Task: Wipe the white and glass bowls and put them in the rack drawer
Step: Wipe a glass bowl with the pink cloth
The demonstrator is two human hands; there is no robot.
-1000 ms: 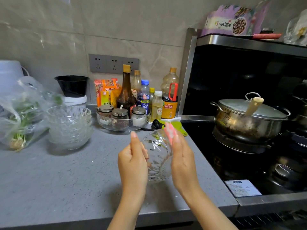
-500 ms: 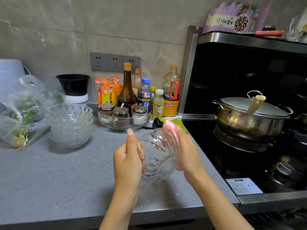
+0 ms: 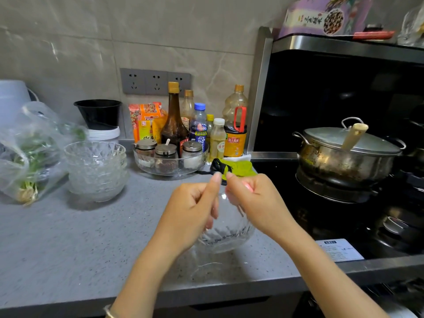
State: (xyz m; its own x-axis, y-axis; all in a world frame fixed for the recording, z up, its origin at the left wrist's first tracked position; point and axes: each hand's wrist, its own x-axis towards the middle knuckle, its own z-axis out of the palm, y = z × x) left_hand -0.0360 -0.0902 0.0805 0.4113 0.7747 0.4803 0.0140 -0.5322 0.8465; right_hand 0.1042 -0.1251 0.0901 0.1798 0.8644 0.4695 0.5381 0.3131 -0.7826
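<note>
The bowl (image 3: 229, 235) is held in the air between both hands, just above the front part of the counter (image 3: 68, 237) and directly before the person. The left hand (image 3: 191, 210) grips its upper left side with curled fingers and the thumb standing up; the right hand (image 3: 257, 200) is curled on the upper right side, with the two thumbs almost meeting over the top. Something pink shows inside the right hand, and I cannot tell whether it is a cloth or only light. The round body of the bowl hangs below the hands, and which way its mouth faces is hidden by them. A bowl has no long axis, so what matters for the next move is direction. The stack (image 3: 96, 171) of other glass bowls stands well apart to the left, nearer the left hand, while the green cloth (image 3: 241, 167) lies just behind the right hand. The rack drawer is not in view, and I see no white bowl for certain. In my judgement the wiping is in hand and the putting away not yet begun. As for containers, the stack looks empty, a clear tray (image 3: 169, 172) holds three lidded jars (image 3: 165, 154), a bag (image 3: 29, 157) holds greens, and the pot (image 3: 339, 164) on the stove is covered.
</note>
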